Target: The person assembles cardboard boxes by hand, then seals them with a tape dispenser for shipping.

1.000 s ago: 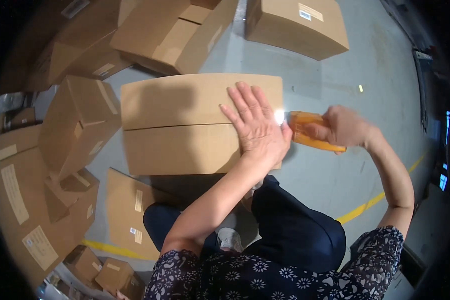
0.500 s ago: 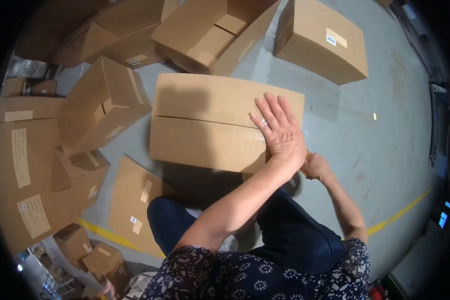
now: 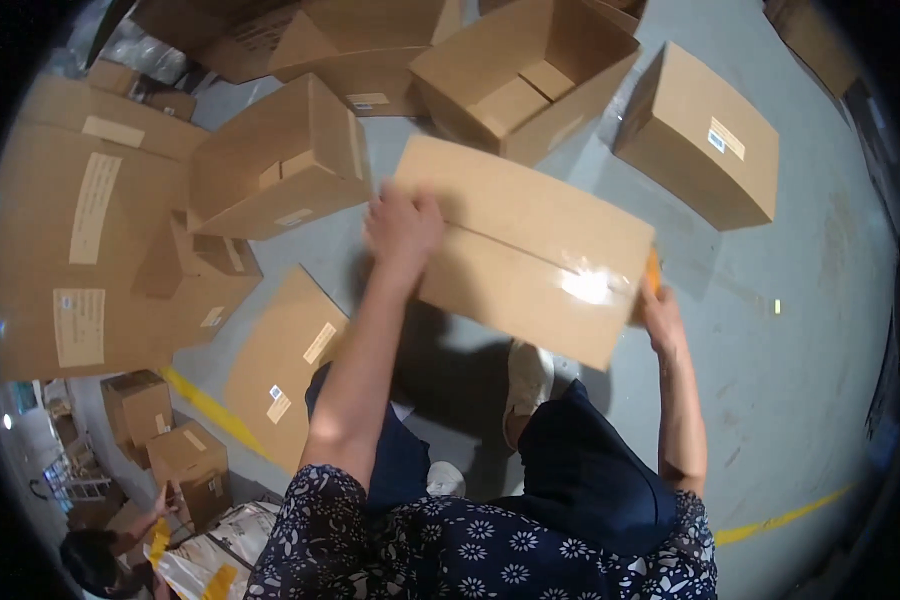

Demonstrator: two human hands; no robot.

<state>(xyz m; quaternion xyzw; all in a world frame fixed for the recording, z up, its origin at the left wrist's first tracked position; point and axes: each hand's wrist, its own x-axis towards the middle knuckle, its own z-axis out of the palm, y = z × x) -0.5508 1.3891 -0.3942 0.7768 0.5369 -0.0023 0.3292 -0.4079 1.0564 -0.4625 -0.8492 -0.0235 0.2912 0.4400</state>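
A closed cardboard box (image 3: 530, 205) is in front of me, its right end angled nearer to me. A seam runs along its top, with shiny clear tape (image 3: 592, 286) over the right part. My left hand (image 3: 405, 228) grips the box's left end, its fingers curled and slightly blurred. At the opposite end, my right hand (image 3: 660, 312) is closed around an orange object (image 3: 653, 270). The box edge and my fingers hide most of that object, so its kind does not show.
Open cardboard boxes (image 3: 270, 165) stand left and beyond, and another box (image 3: 710, 130) sits far right. A flat cardboard sheet (image 3: 290, 385) lies near my left leg. Yellow floor tape (image 3: 215, 412) crosses the floor. Another person (image 3: 100, 560) is at lower left, near small boxes (image 3: 192, 465).
My left hand has gone from lying spread on the box's right part to gripping its left end. The box has turned clockwise. The view has shifted, and another person now shows at lower left.
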